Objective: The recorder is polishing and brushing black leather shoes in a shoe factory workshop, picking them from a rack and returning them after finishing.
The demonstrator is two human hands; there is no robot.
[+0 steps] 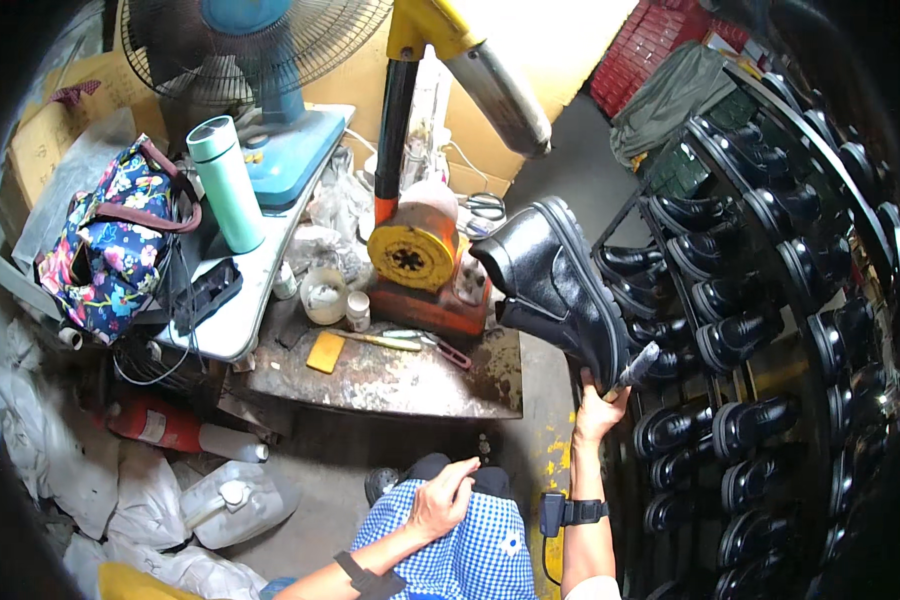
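Observation:
My right hand [600,412], raised at the right of the bench, grips a glossy black leather shoe [555,275] by its lower end. The shoe is tilted up, its thick sole facing right. In the same fingers is a slim tool [638,366] with a pale, whitish end; its exact kind is unclear. My left hand [442,500] hovers over or rests on my blue checked apron [475,550], fingers mostly stretched out, and nothing shows in it.
Ahead stands a dirty workbench [450,385] with a yellow-faced orange machine [410,255], a sponge [325,352] and small jars. Above hangs a metal cylinder [500,100]. A rack of black shoes [730,340] fills the right. Left, a table holds a green flask [226,185] and a fan.

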